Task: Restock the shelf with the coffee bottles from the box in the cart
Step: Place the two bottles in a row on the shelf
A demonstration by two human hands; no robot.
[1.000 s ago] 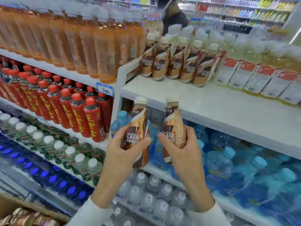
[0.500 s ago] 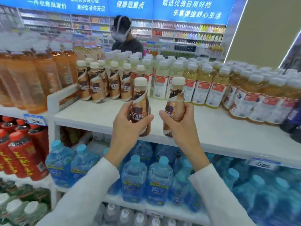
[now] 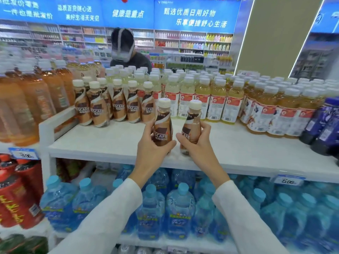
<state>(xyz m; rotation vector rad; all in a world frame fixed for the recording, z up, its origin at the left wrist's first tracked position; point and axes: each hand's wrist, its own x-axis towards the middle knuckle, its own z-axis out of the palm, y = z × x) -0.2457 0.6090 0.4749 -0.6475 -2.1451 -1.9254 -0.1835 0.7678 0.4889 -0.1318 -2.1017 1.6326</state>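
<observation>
Brown coffee bottles, the left bottle (image 3: 162,125) gripped by the left hand (image 3: 152,149) and the right bottle (image 3: 191,125) by the right hand (image 3: 198,145), are being held upright just in front of the stocked row (image 3: 117,105); shelving is seemingly proceeding, needing both lowered beside that row.

Left raised coffee bottle (image 3: 162,129): "ESCAFE". Right raised coffee bottle (image 3: 191,126): "CAFE", rest hidden. Shelved coffee bottles (image 3: 133,109): "ESCAFE". Left price tag (image 3: 23,154): "3.00". Right price tag (image 3: 288,180): "6.00". Blue banner (image 3: 128,13) overhead: "健康是重点".

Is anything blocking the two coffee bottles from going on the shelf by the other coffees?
Nothing visible. Bare shelf lies between the coffee row and the bottles in the left hand and right hand.
</observation>
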